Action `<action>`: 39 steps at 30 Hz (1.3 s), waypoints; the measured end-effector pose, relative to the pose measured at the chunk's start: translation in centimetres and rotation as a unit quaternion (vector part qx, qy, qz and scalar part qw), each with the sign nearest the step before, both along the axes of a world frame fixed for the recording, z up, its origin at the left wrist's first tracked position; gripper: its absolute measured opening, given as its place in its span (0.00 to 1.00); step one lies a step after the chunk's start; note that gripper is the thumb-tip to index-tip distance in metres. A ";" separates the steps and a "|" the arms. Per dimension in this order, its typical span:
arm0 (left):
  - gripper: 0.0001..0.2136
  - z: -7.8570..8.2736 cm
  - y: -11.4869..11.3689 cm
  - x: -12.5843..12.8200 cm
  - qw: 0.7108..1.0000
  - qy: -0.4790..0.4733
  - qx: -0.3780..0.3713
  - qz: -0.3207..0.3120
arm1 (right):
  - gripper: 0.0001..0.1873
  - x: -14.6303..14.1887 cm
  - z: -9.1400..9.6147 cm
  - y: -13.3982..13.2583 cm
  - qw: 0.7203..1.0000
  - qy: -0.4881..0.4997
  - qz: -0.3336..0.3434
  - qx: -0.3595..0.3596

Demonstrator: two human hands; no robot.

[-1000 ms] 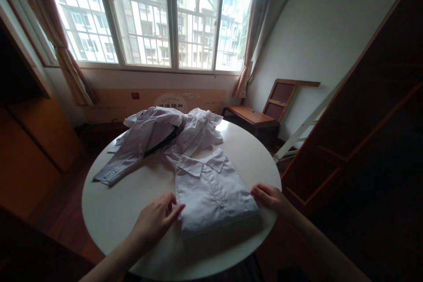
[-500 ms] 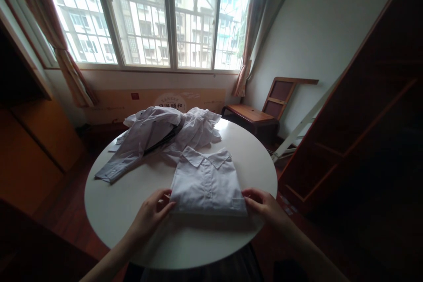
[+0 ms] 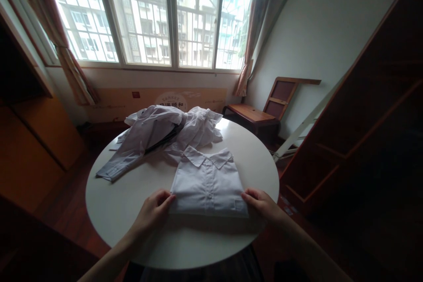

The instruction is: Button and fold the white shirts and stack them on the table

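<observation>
**Folded shirt (image 3: 208,180) pinched at both sides on a round table (image 3: 112,216)**

The pale, folded shirt lies face up on the near half of the white surface, a little to the right of its middle; its collar (image 3: 209,158) points to the far edge and its straight fold runs along the side facing the near edge, with a bare strip of the surface between; a row of buttons (image 3: 208,185) runs down its middle.

The left hand (image 3: 153,207) is at the shirt's lower left corner, thumb and forefinger pinching the cloth; the right hand (image 3: 261,202) is at the lower right corner, thumb and forefinger likewise pinching the side (how the other fingers of either hand press is hidden, so I cannot tell).

Toward the far edge lies a loose heap of pale garments (image 3: 198,128), rumpled; one sleeve (image 3: 120,165) stretches out toward the left edge, and dark narrow strips (image 3: 161,139) show among the folds, too blurred to name; the heap reaches close to the collar, though whether the two touch I cannot tell.

Beyond the far edge a long printed box (image 3: 132,101) stands under the barred window (image 3: 145,22); a wooden chair (image 3: 254,113) is past the far right of the surface.
</observation>
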State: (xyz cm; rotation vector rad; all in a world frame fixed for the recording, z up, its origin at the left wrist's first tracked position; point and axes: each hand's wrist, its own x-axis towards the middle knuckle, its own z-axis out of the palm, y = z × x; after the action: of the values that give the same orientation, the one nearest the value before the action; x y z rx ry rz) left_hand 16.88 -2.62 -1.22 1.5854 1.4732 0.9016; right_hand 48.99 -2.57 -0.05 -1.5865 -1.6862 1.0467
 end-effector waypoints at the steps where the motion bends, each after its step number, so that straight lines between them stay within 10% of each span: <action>1: 0.19 0.0 0.1 0.0 1.000 -0.018 -0.017 0.003 | 0.25 0.0 0.0 0.0 1.000 0.012 -0.001 -0.003; 8: 0.21 0.4 1.7 -0.1 0.983 -0.119 -0.129 -0.055 | 0.28 0.3 -0.1 0.5 0.994 0.092 0.023 -0.054; 16: 0.19 0.7 1.5 0.3 0.994 -0.053 -0.094 -0.031 | 0.30 0.4 -0.4 0.8 0.986 0.127 0.025 -0.109; 23: 0.18 0.5 1.3 0.5 0.988 0.139 0.064 0.001 | 0.24 0.0 -0.6 0.3 0.991 -0.119 -0.041 0.047; 28: 0.15 0.2 0.9 1.3 0.974 0.213 0.082 0.009 | 0.22 -2.5 1.0 -0.4 0.921 -0.209 -0.149 0.292; 31: 0.13 0.0 0.7 1.3 0.972 0.214 0.099 0.010 | 0.29 -5.7 2.0 -1.0 0.905 -0.221 -0.040 0.362; 35: 0.15 -0.2 0.7 0.7 0.971 0.175 0.159 0.020 | 0.39 -9.6 1.4 -1.2 0.905 -0.270 0.215 0.249; 39: 0.15 -0.1 0.8 0.0 0.958 0.162 0.227 0.072 | 0.35 -10.6 0.7 -1.0 0.910 -0.295 0.223 0.188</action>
State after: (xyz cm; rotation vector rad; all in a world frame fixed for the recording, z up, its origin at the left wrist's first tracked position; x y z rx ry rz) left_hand 16.89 -1.83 -1.32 2.0574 1.7094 1.1703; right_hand 38.39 -3.53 0.63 -1.3596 -2.5649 0.3785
